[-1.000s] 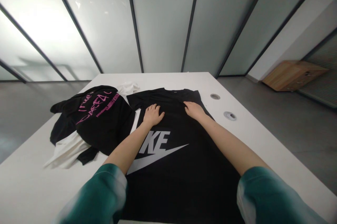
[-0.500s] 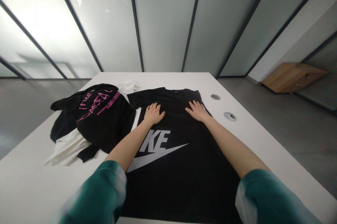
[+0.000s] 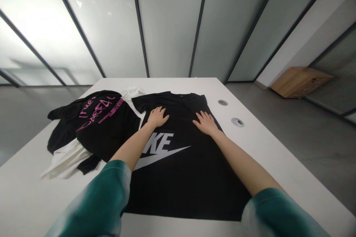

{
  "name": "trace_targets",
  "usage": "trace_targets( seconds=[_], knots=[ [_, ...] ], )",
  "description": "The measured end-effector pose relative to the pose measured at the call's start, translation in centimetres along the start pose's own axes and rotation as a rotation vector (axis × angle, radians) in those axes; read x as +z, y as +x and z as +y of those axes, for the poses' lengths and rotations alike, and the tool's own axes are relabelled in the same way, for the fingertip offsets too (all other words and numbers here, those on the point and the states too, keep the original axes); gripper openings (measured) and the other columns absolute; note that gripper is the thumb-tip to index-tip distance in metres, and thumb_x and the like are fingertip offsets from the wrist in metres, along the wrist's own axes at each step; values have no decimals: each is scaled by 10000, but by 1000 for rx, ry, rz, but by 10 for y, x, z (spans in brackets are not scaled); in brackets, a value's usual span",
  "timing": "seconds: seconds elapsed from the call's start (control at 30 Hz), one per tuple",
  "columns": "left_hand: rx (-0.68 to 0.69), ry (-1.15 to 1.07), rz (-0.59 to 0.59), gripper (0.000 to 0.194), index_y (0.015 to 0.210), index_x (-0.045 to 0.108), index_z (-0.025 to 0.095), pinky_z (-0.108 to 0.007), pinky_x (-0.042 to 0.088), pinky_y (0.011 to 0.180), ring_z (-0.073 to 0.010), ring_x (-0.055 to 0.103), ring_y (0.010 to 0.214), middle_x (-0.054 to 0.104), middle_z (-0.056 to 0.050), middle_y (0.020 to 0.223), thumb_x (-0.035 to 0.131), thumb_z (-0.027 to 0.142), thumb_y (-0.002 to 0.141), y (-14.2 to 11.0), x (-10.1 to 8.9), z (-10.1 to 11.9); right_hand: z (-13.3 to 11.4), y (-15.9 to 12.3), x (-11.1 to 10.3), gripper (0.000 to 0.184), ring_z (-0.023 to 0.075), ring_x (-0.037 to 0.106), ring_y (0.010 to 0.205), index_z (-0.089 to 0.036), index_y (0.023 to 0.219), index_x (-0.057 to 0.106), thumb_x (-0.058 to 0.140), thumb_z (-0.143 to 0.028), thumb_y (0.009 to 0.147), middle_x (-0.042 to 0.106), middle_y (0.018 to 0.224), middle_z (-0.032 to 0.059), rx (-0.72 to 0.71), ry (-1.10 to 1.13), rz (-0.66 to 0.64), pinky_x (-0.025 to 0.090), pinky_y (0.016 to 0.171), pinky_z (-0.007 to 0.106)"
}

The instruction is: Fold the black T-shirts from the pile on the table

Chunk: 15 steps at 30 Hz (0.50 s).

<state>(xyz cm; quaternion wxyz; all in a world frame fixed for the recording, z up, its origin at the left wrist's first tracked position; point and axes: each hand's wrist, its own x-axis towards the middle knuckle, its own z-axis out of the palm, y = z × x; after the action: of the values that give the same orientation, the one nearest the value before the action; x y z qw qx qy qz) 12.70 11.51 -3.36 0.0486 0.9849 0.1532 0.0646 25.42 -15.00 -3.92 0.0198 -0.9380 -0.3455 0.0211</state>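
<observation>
Both grips open and empty, we had the black shirt flat beneath, our left hand nearer the piled garments, our right hand newly spread.

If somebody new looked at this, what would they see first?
Probably the big black T-shirt with pale letters and a swoosh, spread flat on the white table, with the left hand and right hand lying on it. Next, the bright pink writing on the crumpled black garment to the left.
</observation>
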Motion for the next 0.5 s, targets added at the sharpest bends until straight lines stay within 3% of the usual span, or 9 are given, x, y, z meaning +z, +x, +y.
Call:
trace_targets(
  seconds=[0.13,0.23,0.33,0.43,0.5],
  knots=[
    [-28,-59,57,502,1346,564,150,-388,365,1110,-270,490,1320,552,-145,1415,427,445,964,1,-7,-6,0,1,1,703,303,234,1495,-177,1552,342,274,-595,991,269,1627,142,0,18,11,165,1203,476],
    [-256,-56,219,395,1189,651,162,-432,427,1035,-307,550,1214,630,-160,1246,427,385,954,1,-21,-22,-1,1,2,694,297,241,1494,-186,1548,354,269,-593,991,281,1624,134,-1,29,25,169,1202,478],
    [-555,-61,358,372,1154,648,118,-492,438,1002,-361,540,1212,622,-219,1228,438,326,929,3,-34,-50,-1,1,2,689,295,244,1493,-191,1545,361,272,-590,990,288,1622,129,-1,31,32,170,1202,480],
    [-797,-158,314,457,1192,614,45,-519,452,976,-406,548,1207,596,-298,1258,512,363,881,7,-39,-79,0,1,2,689,298,245,1492,-192,1543,365,272,-589,989,290,1621,130,-3,39,26,171,1202,481],
    [-876,-222,233,535,1192,615,38,-540,447,982,-432,557,1201,592,-322,1258,586,428,827,12,-37,-94,0,1,2,691,300,238,1495,-192,1544,363,267,-591,988,285,1623,131,-2,45,21,173,1202,482]
  ],
)
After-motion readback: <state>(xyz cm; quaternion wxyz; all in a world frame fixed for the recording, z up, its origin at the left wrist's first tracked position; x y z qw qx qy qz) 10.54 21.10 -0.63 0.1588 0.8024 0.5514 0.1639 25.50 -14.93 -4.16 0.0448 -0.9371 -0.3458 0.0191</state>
